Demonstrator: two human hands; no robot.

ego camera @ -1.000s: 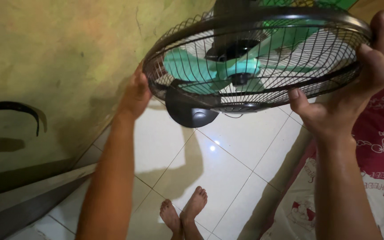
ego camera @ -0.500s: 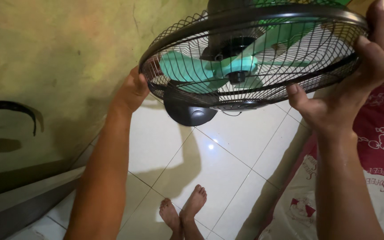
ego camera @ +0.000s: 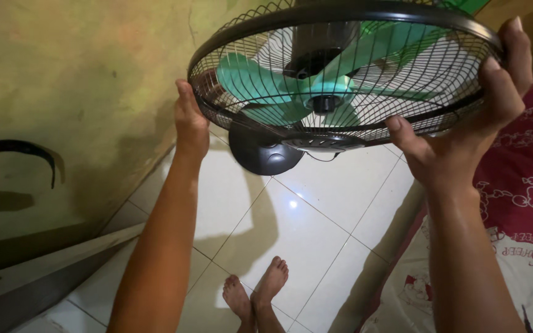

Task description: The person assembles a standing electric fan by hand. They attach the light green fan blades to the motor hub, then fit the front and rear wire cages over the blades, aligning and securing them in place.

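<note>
I hold a fan (ego camera: 340, 74) with a black wire cage and light green blades up in front of me, its face tilted toward the floor. My left hand (ego camera: 190, 123) grips the left rim of the cage. On the right rim, my right hand (ego camera: 464, 129) clasps it with fingers over the top edge and thumb underneath. A round black base or motor part (ego camera: 263, 151) hangs below the cage.
A stained yellow-green wall (ego camera: 81, 80) runs along the left, with a dark curved object (ego camera: 20, 154) against it. White floor tiles (ego camera: 303, 209) lie below, where my bare feet (ego camera: 257, 293) stand. A red and white patterned cloth (ego camera: 525, 203) lies at the right.
The fan has tilted and risen slightly, showing more of its face. My left hand has shifted up along the left rim; my right hand keeps its grip.
</note>
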